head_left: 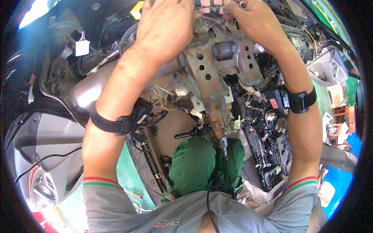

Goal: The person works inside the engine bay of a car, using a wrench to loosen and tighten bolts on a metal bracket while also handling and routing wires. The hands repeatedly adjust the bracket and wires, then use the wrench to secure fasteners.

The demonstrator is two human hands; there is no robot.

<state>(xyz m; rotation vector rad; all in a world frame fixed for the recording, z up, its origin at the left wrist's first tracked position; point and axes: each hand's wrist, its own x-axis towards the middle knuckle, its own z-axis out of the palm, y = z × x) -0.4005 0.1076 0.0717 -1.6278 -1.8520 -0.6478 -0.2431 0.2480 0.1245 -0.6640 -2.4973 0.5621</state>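
Note:
Both my hands reach to the upper edge of the view, over a bare, rusty metal dashboard frame. My left hand (167,25) is back-up beside a wire bundle wrapped in pink and dark bands (210,6); the edge cuts off its fingers. At the bundle's right end my right hand (258,21) has its fingers closed against it. A small round silver piece (243,5) shows among those fingers; I cannot tell what it is. Below the hands sits a steel bracket with round holes (206,66), and a steering shaft (220,141) slopes down from it toward my knees.
A white connector (82,48) dangles at the left from wires. Loose wiring with pale plugs (181,91) hangs under the frame. A grey door panel (50,143) stands to the left. At the lower right lies an exposed console full of wires (268,155).

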